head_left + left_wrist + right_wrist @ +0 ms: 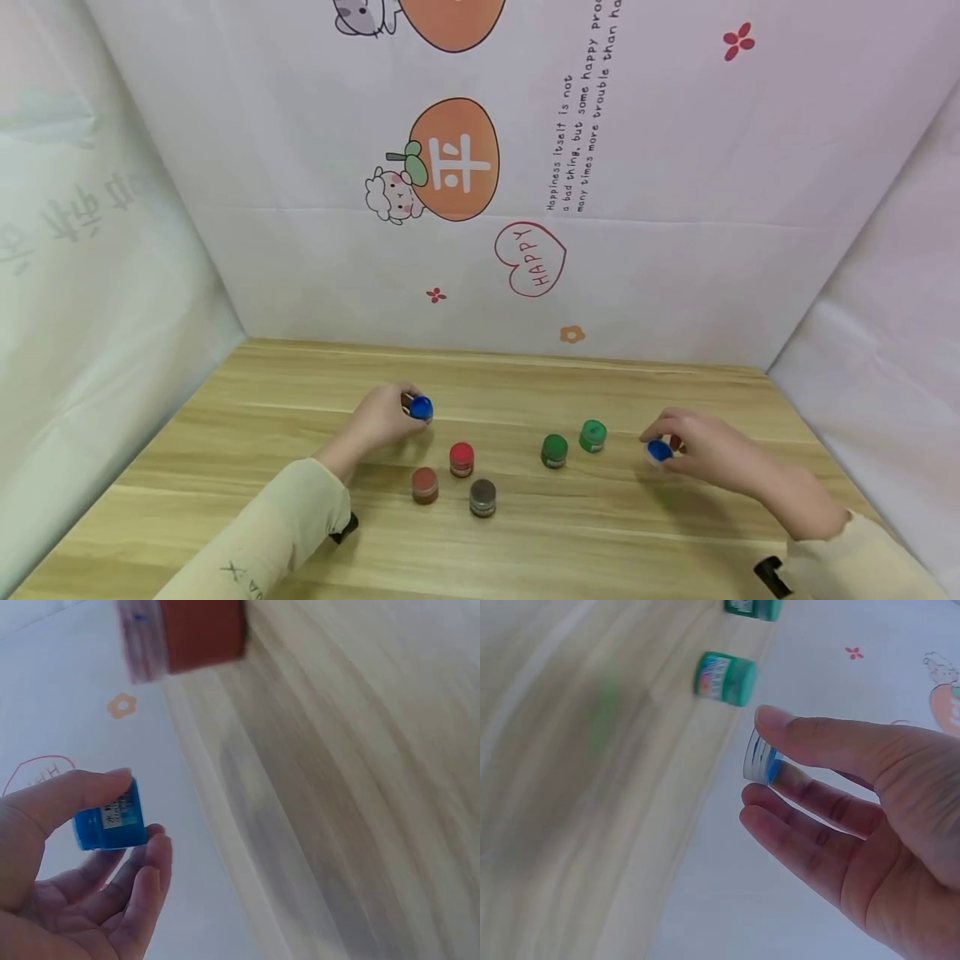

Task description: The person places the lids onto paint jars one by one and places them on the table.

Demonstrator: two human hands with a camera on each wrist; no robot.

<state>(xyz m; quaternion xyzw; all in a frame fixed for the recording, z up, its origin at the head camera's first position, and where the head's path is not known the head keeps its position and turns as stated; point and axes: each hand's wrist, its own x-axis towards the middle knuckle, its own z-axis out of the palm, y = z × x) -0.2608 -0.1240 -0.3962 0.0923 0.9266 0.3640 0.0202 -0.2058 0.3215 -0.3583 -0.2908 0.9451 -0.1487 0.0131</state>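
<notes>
My left hand (386, 414) pinches a small blue paint jar (422, 408) between thumb and fingers, toward the back left of the table. In the left wrist view the jar (112, 821) shows a white label, with the thumb on one side and fingertips below. My right hand (708, 450), on the right side, pinches a shallow round lid (658, 451) whose inside is blue. From the right wrist, the lid (759, 759) looks clear and ridged at its edge, held by thumb and fingers. A green jar (592, 435) is the nearest jar to the right hand.
Near the left hand stand a red jar (462, 458), a reddish-brown jar (425, 485) and a dark grey-brown jar (483, 497). Beside the green jar is a darker green one (554, 450). A printed white sheet (300, 275) rises behind the wooden table (600, 542).
</notes>
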